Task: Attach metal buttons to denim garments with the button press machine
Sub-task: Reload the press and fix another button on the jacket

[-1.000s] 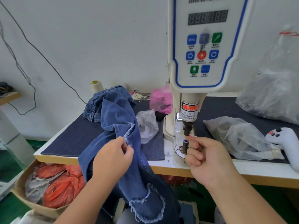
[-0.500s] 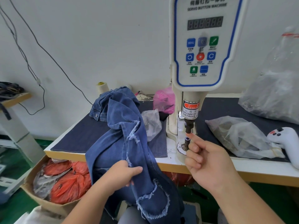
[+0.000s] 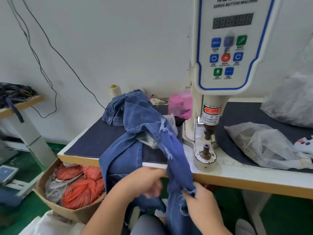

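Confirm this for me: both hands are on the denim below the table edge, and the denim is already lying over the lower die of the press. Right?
Not quite. In the head view the lower die is bare; the denim hangs off the table edge to its left. The rest holds: the left hand and right hand are both on the denim below the table edge.

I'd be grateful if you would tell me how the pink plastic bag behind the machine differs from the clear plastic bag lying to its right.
The pink plastic bag is tinted and translucent pink; the clear plastic bag is colourless and see-through. The pink plastic bag sits bunched upright at the back, partly hidden behind the button press machine; the clear plastic bag lies slumped flat and spread out nearer the table's front edge, in open view. The clear one looks larger. Both are crumpled and rest on the dark cloth.
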The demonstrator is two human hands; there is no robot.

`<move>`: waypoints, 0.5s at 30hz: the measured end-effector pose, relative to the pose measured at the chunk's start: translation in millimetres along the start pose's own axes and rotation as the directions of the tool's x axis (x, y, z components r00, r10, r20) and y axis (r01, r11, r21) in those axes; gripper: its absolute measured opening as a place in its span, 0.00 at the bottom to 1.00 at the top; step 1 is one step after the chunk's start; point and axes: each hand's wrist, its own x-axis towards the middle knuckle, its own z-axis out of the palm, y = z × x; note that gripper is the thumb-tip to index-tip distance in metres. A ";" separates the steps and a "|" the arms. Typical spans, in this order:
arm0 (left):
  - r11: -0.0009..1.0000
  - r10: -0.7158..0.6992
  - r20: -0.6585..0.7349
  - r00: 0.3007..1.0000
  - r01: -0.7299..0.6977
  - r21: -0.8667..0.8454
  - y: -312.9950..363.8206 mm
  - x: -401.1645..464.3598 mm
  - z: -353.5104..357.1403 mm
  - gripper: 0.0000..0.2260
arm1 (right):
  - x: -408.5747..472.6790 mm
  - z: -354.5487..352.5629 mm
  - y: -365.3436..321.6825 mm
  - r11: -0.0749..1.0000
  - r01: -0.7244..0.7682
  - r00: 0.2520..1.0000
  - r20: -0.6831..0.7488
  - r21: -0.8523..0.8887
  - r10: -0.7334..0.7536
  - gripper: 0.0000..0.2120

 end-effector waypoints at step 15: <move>0.991 -0.060 -0.568 0.821 0.116 0.062 -56.9 41.9 27.1 0.12 | -30.0 -9.3 -22.8 0.979 0.118 0.989 -0.071 -0.165 -0.131 0.17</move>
